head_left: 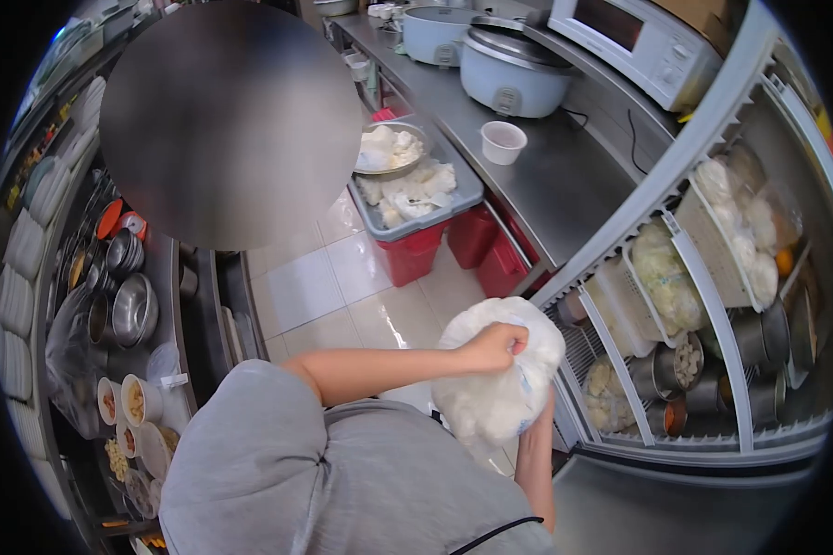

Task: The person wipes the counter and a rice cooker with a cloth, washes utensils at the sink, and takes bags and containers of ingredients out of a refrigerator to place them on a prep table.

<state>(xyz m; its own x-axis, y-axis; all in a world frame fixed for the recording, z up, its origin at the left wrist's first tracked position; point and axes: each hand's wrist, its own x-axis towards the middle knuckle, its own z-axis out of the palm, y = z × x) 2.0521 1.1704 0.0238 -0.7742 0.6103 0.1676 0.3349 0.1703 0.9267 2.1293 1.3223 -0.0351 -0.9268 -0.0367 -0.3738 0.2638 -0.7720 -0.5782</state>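
Your left hand grips the top of the white bag, its blue print unreadable, beside the fridge, while your right hand is beneath, its grip too hidden to tell.

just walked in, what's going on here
A person in a grey top is holding a full plastic bag of something white. The left hand is closed on its top; the right hand, mostly hidden, is at its lower side. Beside them is a stocked refrigerator. Ahead, a grey tub holds white stuff, and a white container stands on the steel counter.
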